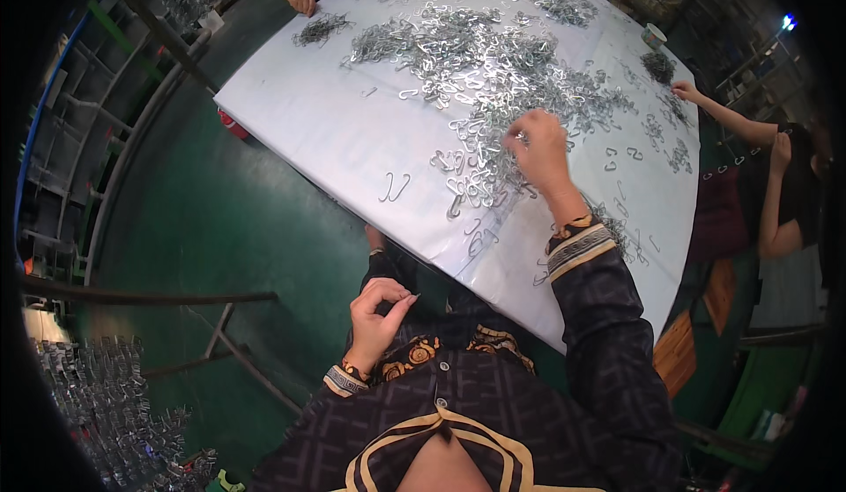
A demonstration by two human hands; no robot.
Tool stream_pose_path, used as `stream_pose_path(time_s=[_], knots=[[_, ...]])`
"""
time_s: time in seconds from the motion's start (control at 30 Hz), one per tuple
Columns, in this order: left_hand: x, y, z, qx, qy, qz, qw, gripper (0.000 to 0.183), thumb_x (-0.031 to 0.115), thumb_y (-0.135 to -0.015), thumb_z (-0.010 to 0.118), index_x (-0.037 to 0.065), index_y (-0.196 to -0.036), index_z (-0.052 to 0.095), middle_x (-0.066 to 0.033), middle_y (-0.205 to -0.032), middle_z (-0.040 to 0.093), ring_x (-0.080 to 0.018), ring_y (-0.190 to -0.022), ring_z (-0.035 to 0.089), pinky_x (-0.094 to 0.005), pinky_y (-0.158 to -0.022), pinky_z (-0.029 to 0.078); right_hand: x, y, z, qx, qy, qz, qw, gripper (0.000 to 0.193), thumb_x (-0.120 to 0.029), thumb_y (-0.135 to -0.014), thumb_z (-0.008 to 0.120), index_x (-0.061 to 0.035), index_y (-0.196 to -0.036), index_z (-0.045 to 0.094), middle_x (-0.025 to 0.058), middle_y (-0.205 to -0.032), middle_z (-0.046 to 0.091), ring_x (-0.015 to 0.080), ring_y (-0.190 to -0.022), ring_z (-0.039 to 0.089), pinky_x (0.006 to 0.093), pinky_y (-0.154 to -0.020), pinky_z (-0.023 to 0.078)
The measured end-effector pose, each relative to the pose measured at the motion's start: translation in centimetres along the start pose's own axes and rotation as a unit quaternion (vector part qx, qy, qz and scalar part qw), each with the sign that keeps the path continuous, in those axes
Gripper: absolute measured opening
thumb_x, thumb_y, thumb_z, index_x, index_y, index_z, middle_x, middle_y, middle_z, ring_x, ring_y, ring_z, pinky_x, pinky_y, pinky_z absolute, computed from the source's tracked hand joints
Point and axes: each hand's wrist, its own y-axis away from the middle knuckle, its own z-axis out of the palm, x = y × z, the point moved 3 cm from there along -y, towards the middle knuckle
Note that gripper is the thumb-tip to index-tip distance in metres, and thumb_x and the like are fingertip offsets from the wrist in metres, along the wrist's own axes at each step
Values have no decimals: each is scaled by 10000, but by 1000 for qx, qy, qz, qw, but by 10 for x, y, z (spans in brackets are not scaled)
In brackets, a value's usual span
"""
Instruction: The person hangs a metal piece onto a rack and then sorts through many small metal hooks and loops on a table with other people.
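Observation:
My left hand [374, 320] is held low in front of my body, off the table's near edge. Its thumb and fingers are pinched together, and what sits between the tips is too small to name. Over the white-covered table [308, 131], my right hand [539, 148] reaches to the near side of a spread pile of bent silvery wire hooks [502, 73]. The fingers of that hand are curled inward and a little blurred; anything in them is hidden. Several loose hooks lie around the pile, some of them close to my right forearm.
Other people's hands work at the table: a hand [302, 3] at the far left and a hand [686, 91] at the right. A small tub [653, 36] stands near the right edge. Metal racks [66, 140] and bundled metal parts [106, 404] are at the left.

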Motion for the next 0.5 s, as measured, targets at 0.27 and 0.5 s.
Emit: stream_pose_path(time_s=[0.27, 0.5], knots=[[6, 1, 2, 7, 1, 5, 1000, 156, -100, -738, 719, -7, -756, 595, -90, -837, 649, -187, -827, 620, -303, -766, 500, 32, 12, -14, -102, -175, 214, 956, 195, -135, -754, 742, -6, -895, 705, 127, -763, 700, 265, -651, 661, 356, -645, 522], [12, 6, 2, -2, -9, 23, 1000, 162, -109, -731, 720, -8, -759, 597, -94, -836, 650, -188, -835, 621, -299, -765, 502, 23, 44, -11, -184, -50, 198, 962, 299, -177, -709, 792, -77, -977, 706, 105, -834, 671, 270, -794, 657, 366, -725, 515]])
